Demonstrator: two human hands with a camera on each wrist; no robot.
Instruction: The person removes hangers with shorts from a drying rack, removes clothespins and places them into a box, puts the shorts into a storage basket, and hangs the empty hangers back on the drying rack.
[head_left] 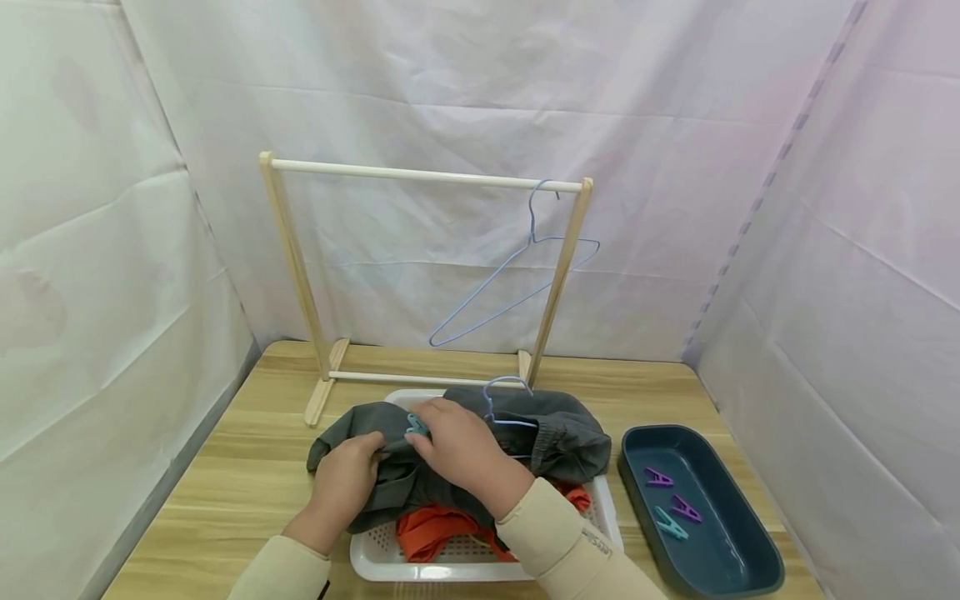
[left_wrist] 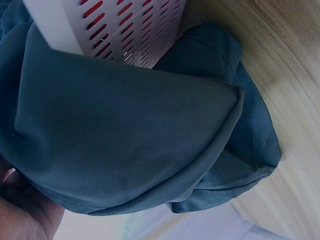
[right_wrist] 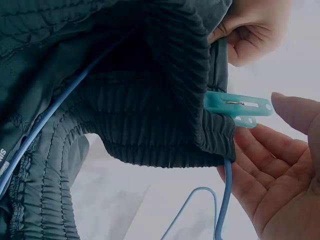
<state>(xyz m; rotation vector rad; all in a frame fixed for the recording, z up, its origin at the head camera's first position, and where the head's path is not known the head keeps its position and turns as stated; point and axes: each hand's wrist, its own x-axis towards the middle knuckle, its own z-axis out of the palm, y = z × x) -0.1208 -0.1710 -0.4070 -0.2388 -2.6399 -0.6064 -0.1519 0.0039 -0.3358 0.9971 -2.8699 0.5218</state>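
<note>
At bottom centre of the head view, a white basket (head_left: 480, 572) is holding orange cloth (head_left: 433, 531). Across it, a dark grey garment (head_left: 405, 477) is lying, with the left hand (head_left: 345, 477) gripping its fabric. The right hand (head_left: 461, 446) is resting open beside a teal clip (right_wrist: 220, 104) that is clasping the gathered waistband over a blue hanger (right_wrist: 228, 187). At lower right, a dark tray (head_left: 738, 542) is holding three clips (head_left: 686, 509). Beyond, at upper centre, a rack (head_left: 420, 174) is supporting another hanger (head_left: 532, 225).
</note>
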